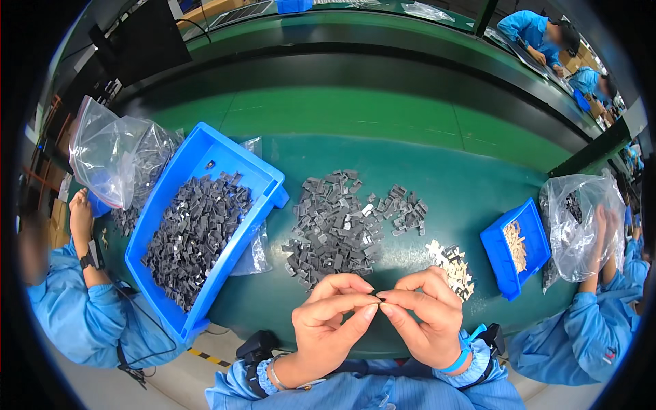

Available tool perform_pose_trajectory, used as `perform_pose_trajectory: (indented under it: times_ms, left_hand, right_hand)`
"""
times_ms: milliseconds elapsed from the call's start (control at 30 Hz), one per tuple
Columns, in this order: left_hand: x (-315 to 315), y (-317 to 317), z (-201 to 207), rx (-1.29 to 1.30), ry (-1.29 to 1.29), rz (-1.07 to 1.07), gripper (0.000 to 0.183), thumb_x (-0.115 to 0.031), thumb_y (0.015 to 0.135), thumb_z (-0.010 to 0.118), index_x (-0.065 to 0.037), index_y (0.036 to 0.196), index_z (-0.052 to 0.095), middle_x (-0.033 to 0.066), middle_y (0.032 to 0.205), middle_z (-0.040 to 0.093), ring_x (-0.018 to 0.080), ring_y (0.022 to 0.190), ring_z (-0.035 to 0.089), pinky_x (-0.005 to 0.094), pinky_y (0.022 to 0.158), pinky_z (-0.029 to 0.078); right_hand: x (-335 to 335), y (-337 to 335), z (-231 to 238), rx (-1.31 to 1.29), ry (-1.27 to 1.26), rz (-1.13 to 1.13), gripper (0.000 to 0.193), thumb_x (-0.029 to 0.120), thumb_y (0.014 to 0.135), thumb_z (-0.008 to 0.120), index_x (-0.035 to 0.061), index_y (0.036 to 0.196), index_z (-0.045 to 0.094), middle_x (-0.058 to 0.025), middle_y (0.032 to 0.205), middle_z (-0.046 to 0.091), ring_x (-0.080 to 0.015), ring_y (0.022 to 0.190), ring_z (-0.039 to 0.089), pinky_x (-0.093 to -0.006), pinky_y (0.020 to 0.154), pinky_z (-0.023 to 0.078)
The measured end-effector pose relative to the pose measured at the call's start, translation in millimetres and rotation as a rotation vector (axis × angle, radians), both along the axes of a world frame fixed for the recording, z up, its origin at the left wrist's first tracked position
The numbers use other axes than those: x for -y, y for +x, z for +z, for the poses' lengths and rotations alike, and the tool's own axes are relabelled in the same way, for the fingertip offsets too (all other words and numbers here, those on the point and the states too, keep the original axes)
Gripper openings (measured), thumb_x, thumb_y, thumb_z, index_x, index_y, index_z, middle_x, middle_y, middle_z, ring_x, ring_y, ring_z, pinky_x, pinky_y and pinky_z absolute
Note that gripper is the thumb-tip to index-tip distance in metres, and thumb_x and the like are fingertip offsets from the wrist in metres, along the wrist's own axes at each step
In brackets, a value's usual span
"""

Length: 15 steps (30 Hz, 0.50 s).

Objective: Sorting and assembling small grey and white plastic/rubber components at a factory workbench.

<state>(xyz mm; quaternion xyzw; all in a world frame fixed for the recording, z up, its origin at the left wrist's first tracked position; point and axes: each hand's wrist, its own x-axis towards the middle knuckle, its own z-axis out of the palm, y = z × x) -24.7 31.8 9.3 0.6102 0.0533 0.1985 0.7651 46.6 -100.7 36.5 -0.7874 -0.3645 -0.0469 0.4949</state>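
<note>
Green counter (488,171) spreads ahead of the hands, whose fingertips meet low in the middle of the view. Left hand (328,324) and right hand (429,318) each bring thumb and index finger together, tip against tip, pinching a tiny piece (380,302) between them. The fingers cover most of it, so I cannot tell its kind or which way its long axis runs. It sits right where the tips meet, equally near both hands. From there, a pile of dark grey parts (335,232) lies at 11 o'clock, its longer way roughly 12 to 6, with the left hand nearer. A small dark cluster (408,210) spreads between 12 and 1. The pale pile (459,275) of slim tan pieces lies at 2 o'clock, drawn out from 11 to 5, just beside the right hand. Farther out, a large blue tray (232,154) of dark parts stands at 10 o'clock, long axis from 7 to 1; a small blue tray (536,236) of tan pieces stands at 2, beyond the pale pile.
</note>
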Motion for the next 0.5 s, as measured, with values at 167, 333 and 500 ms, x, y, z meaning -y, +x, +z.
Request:
perform_pose_trajectory:
  times_ms: [167, 333, 500]
  left_hand:
    - [1.3, -0.3, -0.3, 0.009, -0.046, -0.021, 0.014, 0.003, 0.076, 0.063, 0.003, 0.090, 0.064, 0.0115, 0.102, 0.052, 0.0146, 0.090, 0.051, 0.0247, 0.075, 0.044]
    - [4.0, 1.3, 1.0, -0.141, -0.479, -0.189, 0.014, 0.002, 0.079, 0.060, 0.004, 0.092, 0.063, 0.0121, 0.104, 0.050, 0.0156, 0.083, 0.052, 0.0261, 0.071, 0.045]
    - [0.1, 4.1, 5.5, -0.070, -0.505, -0.148, 0.013, 0.004, 0.076, 0.059, 0.007, 0.088, 0.062, 0.0153, 0.103, 0.050, 0.0176, 0.079, 0.053, 0.0278, 0.068, 0.045]
  right_hand:
    - [-1.2, -1.8, -1.2, -0.054, 0.034, 0.017, 0.016, 0.004, 0.067, 0.068, 0.0050, 0.082, 0.065, -0.0025, 0.072, 0.056, -0.0148, 0.061, 0.051, -0.0288, 0.063, 0.032]
    - [3.5, -1.3, -3.5, -0.181, 0.099, 0.006, 0.014, 0.002, 0.067, 0.066, 0.0041, 0.081, 0.065, -0.0036, 0.070, 0.057, -0.0148, 0.063, 0.053, -0.0278, 0.065, 0.033]
    - [32.8, 18.8, 4.8, 0.032, 0.017, -0.166, 0.013, -0.003, 0.065, 0.061, 0.0027, 0.077, 0.062, -0.0070, 0.069, 0.057, -0.0178, 0.063, 0.054, -0.0305, 0.059, 0.039]
